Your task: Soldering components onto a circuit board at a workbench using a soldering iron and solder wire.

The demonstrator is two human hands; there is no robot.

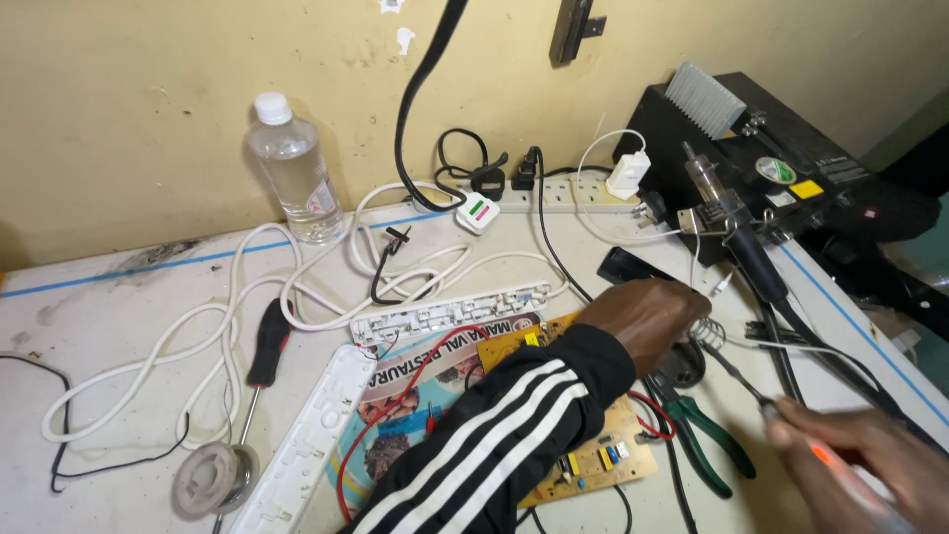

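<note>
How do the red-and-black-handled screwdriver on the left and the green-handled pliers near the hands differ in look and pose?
The red-and-black-handled screwdriver is a single straight tool with a thin metal shaft; the green-handled pliers have two spread handles. The screwdriver lies apart from both hands, its tip by a solder reel, while the pliers lie between the left hand and right hand. The screwdriver shows whole; the pliers' jaws are partly hidden. Both rest flat on the white table.

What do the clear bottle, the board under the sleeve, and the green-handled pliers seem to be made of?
The bottle looks like thin clear plastic with a white plastic cap: see-through, glossy. The circuit board looks like tan, matt laminate, perhaps a resin-paper type, carrying small yellow parts. The pliers seem dark metal with green handle sleeves, probably plastic or rubber; the finish is hard to tell.
</note>
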